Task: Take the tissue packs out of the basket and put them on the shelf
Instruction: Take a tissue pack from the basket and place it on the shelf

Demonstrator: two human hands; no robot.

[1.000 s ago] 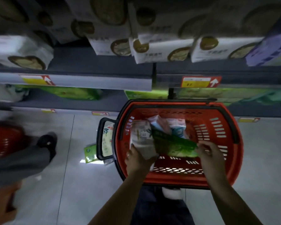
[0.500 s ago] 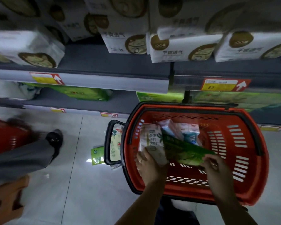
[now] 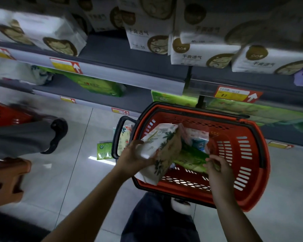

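Note:
A red shopping basket (image 3: pixel 248 186) with a black rim stands on the floor in front of the shelves. My left hand (image 3: pixel 135 156) grips a white tissue pack with leaf prints (image 3: pixel 162 149), tilted and raised above the basket's left side. My right hand (image 3: pixel 215 167) pinches the near end of a green tissue pack (image 3: pixel 191 157) lying inside the basket. Further packs, pink-white and blue (image 3: pixel 197 138), lie at the basket's back. The grey lower shelf (image 3: pixel 136 100) holds green packs (image 3: pixel 98 84).
White packs with round brown prints (image 3: pixel 199 55) fill the upper shelf. Two packs (image 3: pixel 104 151) lie on the floor left of the basket, by its black handle (image 3: pixel 118 135). Another person's leg and shoe (image 3: pixel 56 133) and a second red basket (image 3: pixel 5 114) are at left.
My left hand has lifted the white leaf-print pack up out of the basket's left side and tilted it. My right hand stays on the green pack. The view has shifted closer to the shelves.

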